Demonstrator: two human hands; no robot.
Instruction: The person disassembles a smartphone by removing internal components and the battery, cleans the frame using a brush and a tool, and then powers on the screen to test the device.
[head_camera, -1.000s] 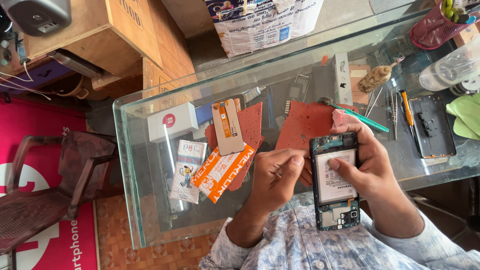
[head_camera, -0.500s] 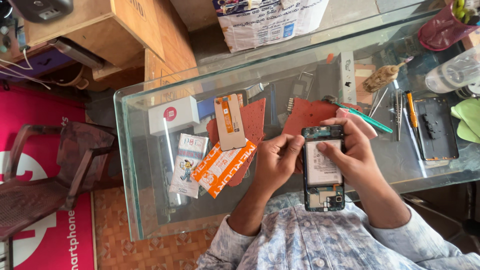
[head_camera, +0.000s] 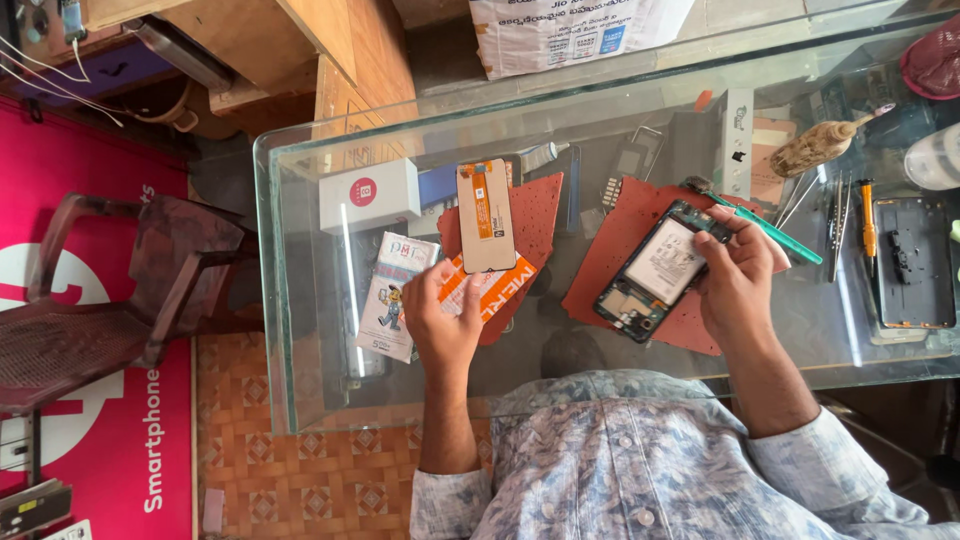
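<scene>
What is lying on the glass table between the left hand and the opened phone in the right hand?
In the head view, only bare glass table separates the left hand from the opened phone; the red mat begins under the phone.

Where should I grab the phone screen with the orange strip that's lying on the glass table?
Probably by its two long edges, coming down from above. The phone screen lies flat, back side up, on a red mat, with an orange strip running down its middle. Pinching the thin sides keeps fingers off that strip. The left hand is just below it, on the orange packet.
</scene>
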